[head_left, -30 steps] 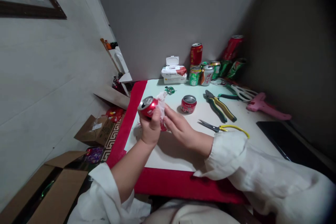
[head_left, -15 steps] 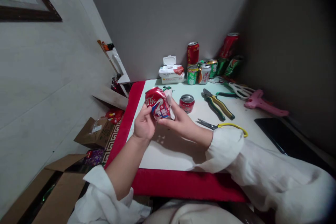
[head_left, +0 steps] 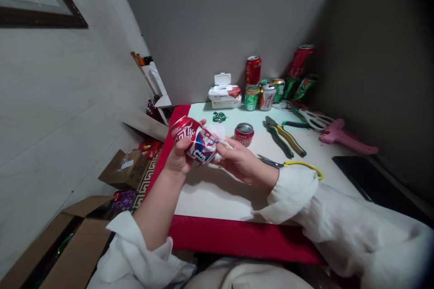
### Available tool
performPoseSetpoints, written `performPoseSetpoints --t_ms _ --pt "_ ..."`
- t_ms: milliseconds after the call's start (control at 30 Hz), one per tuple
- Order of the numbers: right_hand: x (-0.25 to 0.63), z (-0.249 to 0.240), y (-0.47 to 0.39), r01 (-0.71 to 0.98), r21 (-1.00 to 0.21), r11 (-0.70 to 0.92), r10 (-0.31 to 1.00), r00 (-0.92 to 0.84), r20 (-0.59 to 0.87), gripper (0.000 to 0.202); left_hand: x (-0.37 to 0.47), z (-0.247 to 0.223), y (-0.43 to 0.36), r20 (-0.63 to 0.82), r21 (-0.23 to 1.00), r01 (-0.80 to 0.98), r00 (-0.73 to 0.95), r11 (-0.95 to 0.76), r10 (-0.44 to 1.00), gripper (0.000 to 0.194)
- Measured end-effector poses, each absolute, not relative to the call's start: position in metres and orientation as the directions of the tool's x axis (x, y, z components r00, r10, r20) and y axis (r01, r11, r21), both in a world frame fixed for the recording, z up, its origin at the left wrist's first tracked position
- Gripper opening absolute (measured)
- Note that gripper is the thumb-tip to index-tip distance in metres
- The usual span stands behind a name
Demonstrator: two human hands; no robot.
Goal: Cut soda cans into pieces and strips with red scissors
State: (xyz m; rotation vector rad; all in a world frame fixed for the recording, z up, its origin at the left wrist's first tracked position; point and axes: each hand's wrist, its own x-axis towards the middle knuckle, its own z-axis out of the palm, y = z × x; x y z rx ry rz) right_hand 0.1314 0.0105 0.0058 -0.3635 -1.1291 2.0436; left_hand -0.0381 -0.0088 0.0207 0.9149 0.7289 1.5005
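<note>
The fingers of our left hand (head_left: 179,158) grip the red can (head_left: 190,135), tilted above the bench (head_left: 210,198) near the left edge. Our right hand (head_left: 240,161) pinches a white tissue (head_left: 217,132) against the can.

The white tabletop (head_left: 217,201) is carrying a short red can (head_left: 244,136), pliers (head_left: 275,128) and scissors (head_left: 285,164). Behind them, a wipes packet (head_left: 224,96) is resting.

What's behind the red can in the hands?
Past the upper edge of the red can, a fingertip of the left hand, white tissue and pale tabletop show. The can hides whatever lies directly behind it.
</note>
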Motion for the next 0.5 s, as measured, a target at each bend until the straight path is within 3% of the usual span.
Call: performPoseSetpoints --t_ms 133,233,367,500 --pt "0.128 0.004 0.010 -0.431 -0.902 -0.006 0.834 -0.499 0.233 0.049 -0.039 0.018 -0.004 0.132 0.843 -0.508 -0.121 -0.175 0.984 0.071" --pt "0.130 0.009 0.009 -0.200 -0.911 0.360 0.792 -0.451 0.412 0.041 -0.033 0.015 -0.001 0.146 0.855 -0.470 -0.187 -0.218 0.972 0.067" --pt "0.136 0.015 0.010 0.009 -0.763 0.646 0.624 -0.583 0.521 0.047 -0.017 0.009 -0.001 0.171 0.885 -0.376 -0.286 -0.274 0.943 0.055" --pt "0.138 0.012 0.016 0.065 -0.562 0.824 0.472 -0.627 0.620 0.051 -0.006 0.006 -0.003 0.258 0.866 -0.327 -0.357 -0.379 0.898 0.048"
